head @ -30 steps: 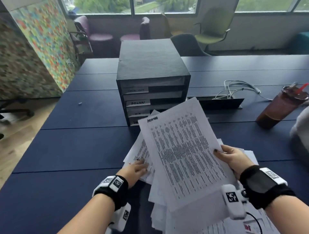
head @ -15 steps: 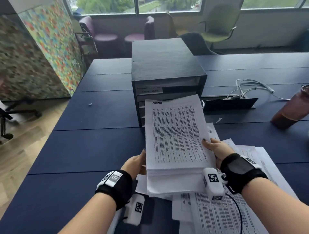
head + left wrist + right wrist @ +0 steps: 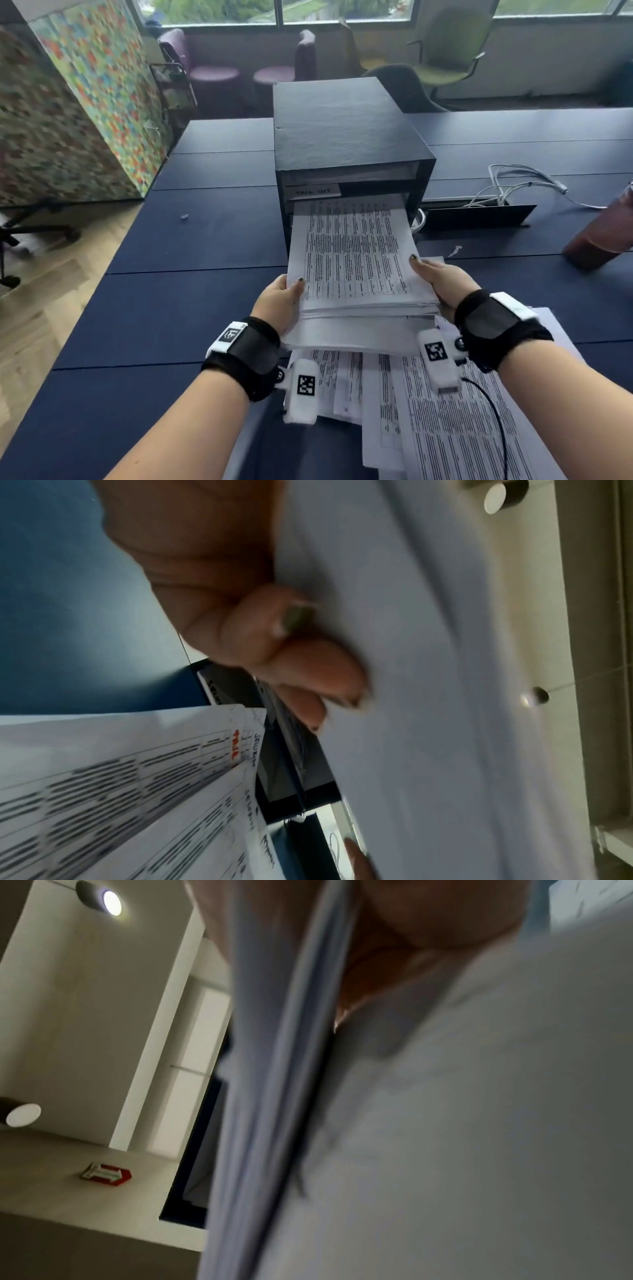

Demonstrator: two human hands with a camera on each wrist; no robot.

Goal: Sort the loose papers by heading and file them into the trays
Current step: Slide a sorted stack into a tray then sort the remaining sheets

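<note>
A black tray cabinet (image 3: 346, 137) with stacked labelled slots stands mid-table. A thick stack of printed papers (image 3: 356, 260) has its far end inside the second slot from the top. My left hand (image 3: 282, 301) grips the stack's near left corner, thumb on top. In the left wrist view the left hand's fingers (image 3: 308, 658) curl under the stack (image 3: 445, 696). My right hand (image 3: 442, 279) holds the near right edge with its thumb on top. The right wrist view shows blurred sheet edges (image 3: 274, 1096) close up. Loose papers (image 3: 445, 421) lie spread on the table beneath my wrists.
The dark blue table (image 3: 171, 308) stretches left and right. A brown drink cup (image 3: 603, 236) stands at the right edge, with white cables (image 3: 513, 185) and a dark cable flap (image 3: 476, 217) behind the cabinet's right side. Chairs (image 3: 445, 51) and a colourful partition (image 3: 85, 102) stand beyond.
The left hand left the table pile and took the stack's left side. Both hands squared the stack and pushed its far end forward into the cabinet's slot.
</note>
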